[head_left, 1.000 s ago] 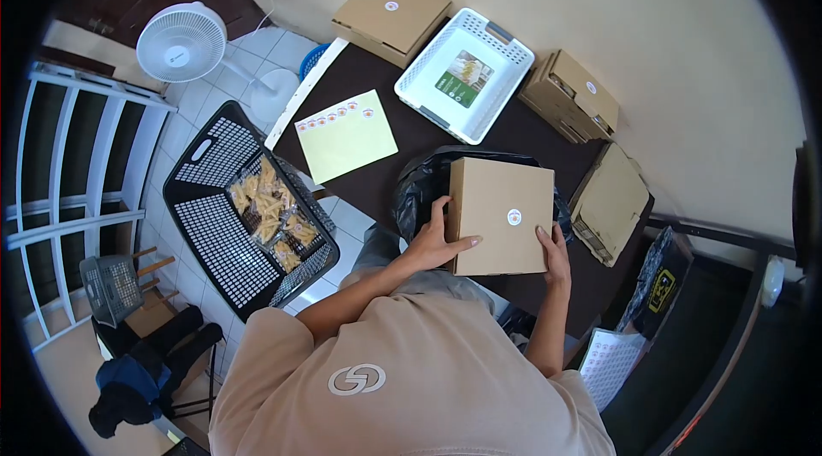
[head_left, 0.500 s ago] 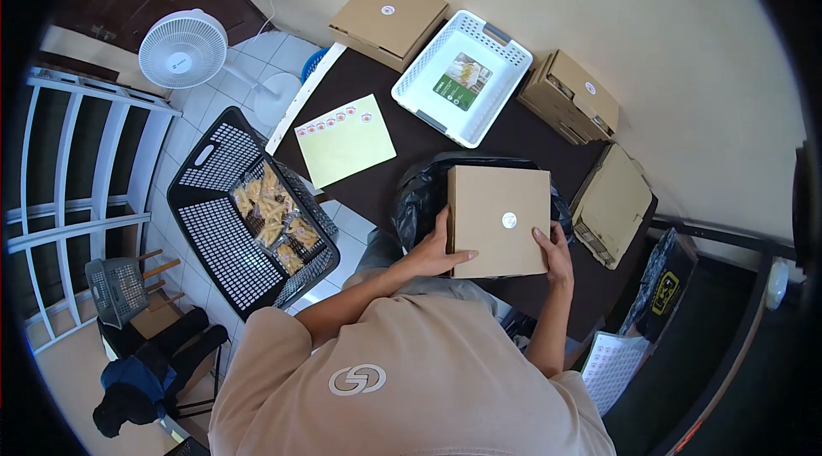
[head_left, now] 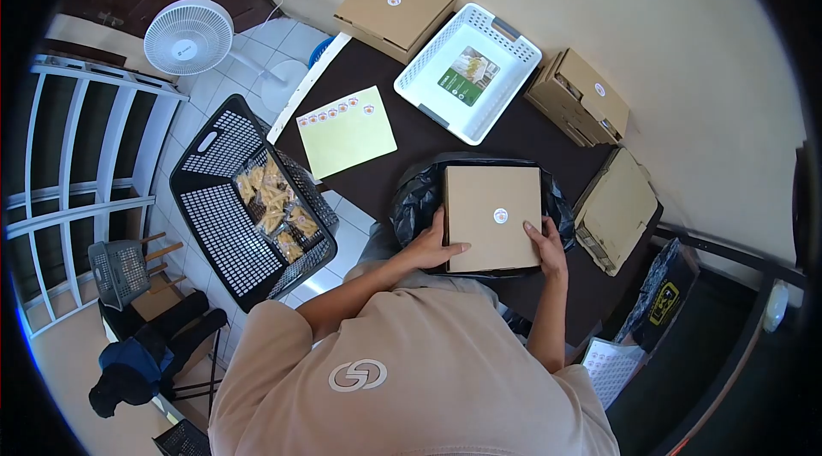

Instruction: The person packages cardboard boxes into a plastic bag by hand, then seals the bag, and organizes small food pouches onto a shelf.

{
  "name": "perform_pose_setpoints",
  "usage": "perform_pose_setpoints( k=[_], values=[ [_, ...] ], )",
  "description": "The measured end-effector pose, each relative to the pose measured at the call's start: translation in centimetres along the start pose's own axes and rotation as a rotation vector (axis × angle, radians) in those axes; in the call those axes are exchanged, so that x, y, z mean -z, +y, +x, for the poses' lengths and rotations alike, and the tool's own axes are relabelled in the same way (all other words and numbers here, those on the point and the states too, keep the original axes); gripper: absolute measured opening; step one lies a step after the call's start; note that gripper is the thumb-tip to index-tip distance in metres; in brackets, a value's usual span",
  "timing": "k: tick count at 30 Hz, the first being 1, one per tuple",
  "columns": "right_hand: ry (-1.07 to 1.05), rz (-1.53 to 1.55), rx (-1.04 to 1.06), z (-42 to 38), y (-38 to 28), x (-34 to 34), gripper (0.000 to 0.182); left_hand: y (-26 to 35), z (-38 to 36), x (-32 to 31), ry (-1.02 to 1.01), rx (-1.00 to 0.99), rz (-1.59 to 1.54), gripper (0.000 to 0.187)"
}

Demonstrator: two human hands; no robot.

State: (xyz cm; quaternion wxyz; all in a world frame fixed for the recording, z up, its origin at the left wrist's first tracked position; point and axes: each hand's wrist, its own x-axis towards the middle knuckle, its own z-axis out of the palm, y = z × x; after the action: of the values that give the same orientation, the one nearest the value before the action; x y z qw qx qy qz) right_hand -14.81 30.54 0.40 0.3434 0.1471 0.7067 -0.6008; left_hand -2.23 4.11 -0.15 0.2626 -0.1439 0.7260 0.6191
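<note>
1. Cardboard box (head_left: 491,218) with a round sticker on its lid sits flat, lid up, over the black plastic bag (head_left: 417,199) at the near edge of the dark table (head_left: 411,126).
2. Your left hand (head_left: 435,244) clasps the box's near-left corner, thumb laid on the lid, fingers along the side.
3. Your right hand (head_left: 548,247) grips the near-right corner the same way; a hold from both sides looks meant to keep it level and square.
4. Far side: white basket (head_left: 467,72) with a green card inside, closed boxes (head_left: 396,2) far left, more stacked far right.
5. Yellow sticker sheet (head_left: 346,131) lies left of the bag.
6. Black crate (head_left: 248,208) with snack packs stands on the tiled floor to the left; white fan (head_left: 188,36) beyond it.
7. Flat cartons (head_left: 618,208) lie right of the box.
</note>
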Motion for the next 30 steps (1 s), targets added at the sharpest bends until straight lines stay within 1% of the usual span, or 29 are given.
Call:
perform_pose_setpoints(
  k=[3, 6, 8, 9, 11, 12, 13, 14, 15, 16, 17, 18, 20, 22, 24, 25, 26, 28, 29, 30],
  values=[
    [0.004, -0.036, 0.007, 0.2, -0.2, -0.4, 0.048, -0.4, 0.3, -0.2, 0.041, 0.008, -0.016, 0.107],
    [0.026, -0.065, 0.004, 0.0, -0.9, -0.9, 0.048, 0.3, -0.1, -0.1, 0.033, 0.021, 0.030, 0.107],
    [0.044, -0.156, -0.022, -0.1, -1.0, -1.0, 0.047, 0.9, -0.4, -0.2, 0.103, 0.071, 0.102, 0.089],
    [0.067, -0.188, 0.030, -0.1, -0.8, -1.1, 0.053, 1.4, -0.6, 0.2, 0.110, 0.072, 0.105, 0.089],
    [0.076, -0.220, 0.031, -0.2, -0.7, -1.1, 0.054, 3.1, -0.8, 1.6, 0.014, 0.168, 0.478, 0.058],
    [0.091, -0.255, 0.032, -0.2, -0.9, -1.1, 0.055, 4.5, -1.0, 2.9, 0.019, 0.167, 0.481, 0.058],
    [0.090, -0.255, 0.037, -0.3, -1.0, -1.2, 0.055, 5.9, -1.2, 4.7, -0.071, 0.124, 0.365, 0.045],
    [0.113, -0.296, 0.018, -0.4, -1.2, -1.4, 0.055, 6.7, -1.1, 6.5, -0.160, 0.081, 0.248, 0.036],
    [0.135, -0.335, 0.000, -0.5, -1.3, -1.5, 0.054, 6.5, -0.6, 8.1, -0.001, 0.010, 0.051, 0.028],
    [0.136, -0.333, 0.005, -0.4, -1.0, -1.5, 0.054, 7.0, 0.2, 10.1, 0.156, -0.062, -0.003, 0.022],
    [0.144, -0.330, 0.018, -0.2, -0.5, -1.3, 0.055, 7.2, 1.5, 12.3, 0.308, -0.061, -0.146, 0.017],
    [0.154, -0.329, 0.031, -0.1, -0.3, -1.2, 0.056, 6.4, 3.4, 15.3, 0.398, -0.139, -0.301, 0.023],
    [0.162, -0.324, 0.032, -0.2, -0.4, -1.3, 0.057, 4.5, 7.0, 21.6, 0.535, -0.187, -0.553, 0.039],
    [0.179, -0.319, 0.030, -0.4, -0.2, -1.4, 0.058, 2.8, 11.1, 26.2, 0.778, -0.112, -0.567, 0.062],
    [0.197, -0.358, 0.019, -0.2, -0.1, -1.3, 0.058, 2.7, 13.5, 29.3, 0.808, -0.039, -0.644, 0.075],
    [0.198, -0.333, 0.022, -0.6, -0.7, -1.8, 0.057, 2.5, 14.5, 30.5, 0.776, -0.033, -0.648, 0.088],
    [0.203, -0.338, 0.027, -0.6, -0.7, -1.7, 0.057, 2.5, 15.9, 31.3, 0.774, -0.039, -0.654, 0.088],
    [0.174, -0.258, 0.005, -0.9, -1.2, -2.2, 0.056, 3.0, 17.8, 32.2, 0.843, -0.034, -0.691, 0.093],
    [0.180, -0.238, -0.021, -1.2, -1.6, -2.3, 0.054, 3.1, 18.6, 32.4, 0.820, -0.049, -0.732, 0.100],
    [0.182, -0.241, -0.014, -1.1, -1.6, -2.4, 0.054, 3.8, 19.2, 32.2, 0.819, -0.056, -0.737, 0.100]
  ],
)
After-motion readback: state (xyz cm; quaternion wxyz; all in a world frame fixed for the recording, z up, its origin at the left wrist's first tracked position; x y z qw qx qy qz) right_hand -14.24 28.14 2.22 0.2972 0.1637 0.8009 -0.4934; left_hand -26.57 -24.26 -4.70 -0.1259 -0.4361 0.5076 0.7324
